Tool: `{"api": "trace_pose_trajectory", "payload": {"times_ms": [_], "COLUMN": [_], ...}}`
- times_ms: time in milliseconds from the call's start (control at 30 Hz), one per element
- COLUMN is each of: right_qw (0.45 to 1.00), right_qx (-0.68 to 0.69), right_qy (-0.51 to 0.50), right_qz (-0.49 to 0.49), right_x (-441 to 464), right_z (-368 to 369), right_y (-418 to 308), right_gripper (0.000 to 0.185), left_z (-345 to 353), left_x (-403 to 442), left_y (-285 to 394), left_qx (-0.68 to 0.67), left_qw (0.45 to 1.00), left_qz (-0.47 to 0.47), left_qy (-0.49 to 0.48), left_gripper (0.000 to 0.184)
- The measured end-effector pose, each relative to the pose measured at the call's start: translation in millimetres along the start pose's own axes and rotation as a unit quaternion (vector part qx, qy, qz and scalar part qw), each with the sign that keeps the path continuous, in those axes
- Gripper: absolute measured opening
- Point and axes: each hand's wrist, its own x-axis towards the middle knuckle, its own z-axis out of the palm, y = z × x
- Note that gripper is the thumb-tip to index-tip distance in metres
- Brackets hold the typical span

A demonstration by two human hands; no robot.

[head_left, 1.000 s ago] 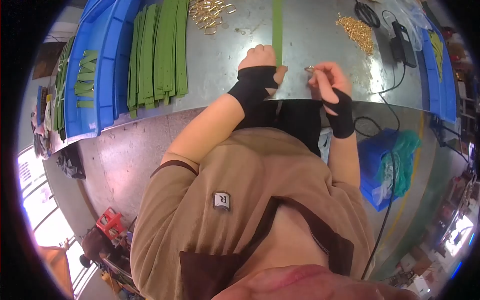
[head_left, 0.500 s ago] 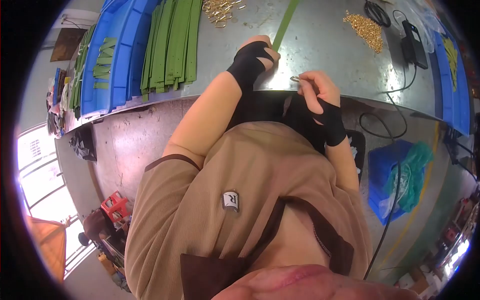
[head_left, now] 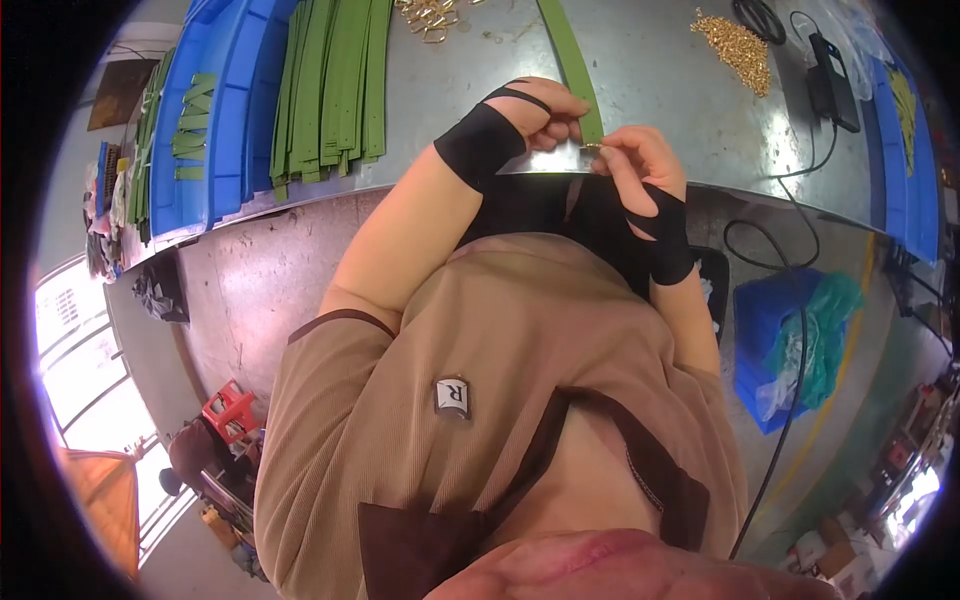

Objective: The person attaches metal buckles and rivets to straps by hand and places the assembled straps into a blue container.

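A long green strap (head_left: 568, 55) runs down the metal table to its near edge. My left hand (head_left: 545, 112), in a black wrist wrap, is closed at the strap's left edge, with thumb and fingertips pinched on it near its lower end. My right hand (head_left: 640, 165), also wrapped in black, is closed on a small metal buckle (head_left: 590, 147). The buckle is right by the strap's end; whether the strap passes through it is too small to tell.
Green straps (head_left: 335, 90) lie stacked at the left, beside blue bins (head_left: 228, 110). Metal rings (head_left: 428, 14) are at the top. Small gold-coloured parts (head_left: 735, 50) form a pile at the right, near a black adapter (head_left: 828, 85) and its cable. Another blue bin (head_left: 915, 190) stands far right.
The strap's near end has swung right, towards the buckle. My left hand has turned and moved right and down with it, while my right hand keeps the buckle and has shifted slightly up.
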Motion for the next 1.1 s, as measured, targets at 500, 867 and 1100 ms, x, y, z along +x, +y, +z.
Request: {"api": "trace_pose_trajectory", "payload": {"times_ms": [500,867,1100], "right_qw": [0.981,0.965,0.981], "right_qx": [-0.176,-0.197,0.102], "right_qy": [-0.029,-0.095,0.016], "right_qz": [-0.083,-0.147,0.164], "right_x": [15.6,24.0,29.2], "right_z": [0.7,-10.8,4.0], "right_y": [-17.4,-7.3,-7.6], "right_gripper": [0.024,0.022,0.010], "left_z": [-8.1,-9.7,4.7], "left_x": [-7.5,2.6,-11.7], "left_y": [-4.7,-24.2,-22.9], "left_qx": [-0.024,-0.087,0.137], "left_qw": [0.997,0.993,0.973], "left_qz": [0.017,0.041,0.182], "left_qy": [-0.078,-0.066,0.026], "left_gripper": [0.017,0.014,0.025]}}
